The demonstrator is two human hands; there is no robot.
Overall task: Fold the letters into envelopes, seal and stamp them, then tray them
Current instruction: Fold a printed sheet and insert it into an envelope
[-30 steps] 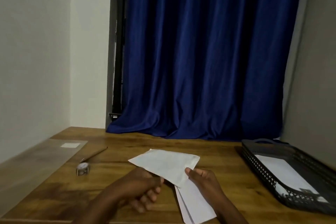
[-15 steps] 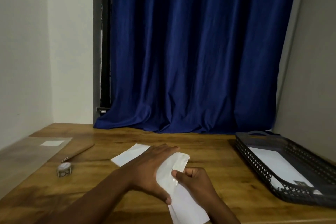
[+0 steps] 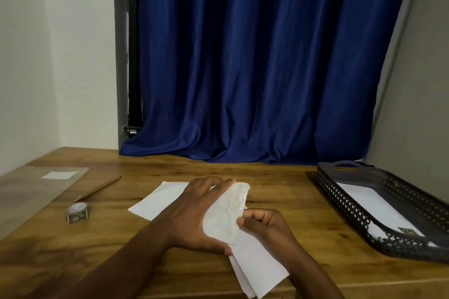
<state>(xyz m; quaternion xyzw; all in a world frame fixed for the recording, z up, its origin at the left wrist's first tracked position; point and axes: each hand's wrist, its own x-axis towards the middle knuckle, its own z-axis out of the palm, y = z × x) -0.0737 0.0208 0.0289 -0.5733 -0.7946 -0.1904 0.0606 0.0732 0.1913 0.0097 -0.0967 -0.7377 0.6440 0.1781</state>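
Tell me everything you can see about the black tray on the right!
The black tray sits flat at the right end of the wooden table, close to the grey wall. It looks like plastic, with low walls pierced in a lacy hole pattern and a handle arch at its far end. Inside lies a white envelope with a small dark stamp at its near corner. Neither hand touches it.

Two hands: left hand (image 3: 194,216), right hand (image 3: 264,226). One white envelope (image 3: 158,204) on the table (image 3: 279,192). One folded bundle of white sheets (image 3: 257,269); sheet count not discernible. One black mesh tray (image 3: 340,201), holding one stamped envelope (image 3: 374,209). One pencil (image 3: 97,188). One small roll of stamps (image 3: 77,212). One blue curtain (image 3: 255,68). One clear plastic sheet (image 3: 31,189).
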